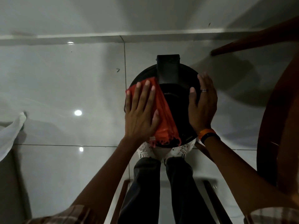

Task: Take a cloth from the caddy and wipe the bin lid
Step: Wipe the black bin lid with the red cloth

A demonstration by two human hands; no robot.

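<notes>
A round black bin lid (175, 102) with a raised black hinge block (168, 68) at its far side sits on the floor right below me. A red cloth (163, 113) with a frayed near end lies across the lid's left half. My left hand (140, 110) presses flat on the cloth, fingers spread. My right hand (202, 104), wearing a ring and an orange wristband, rests against the lid's right rim with its fingers apart. The caddy is not in view.
My legs and white shoes (145, 151) stand just behind the bin on a glossy grey tiled floor (64, 94). A brown wooden chair (278, 110) curves along the right side. White fabric (11, 131) hangs at the left edge. A wall skirting (97, 38) runs across the far side.
</notes>
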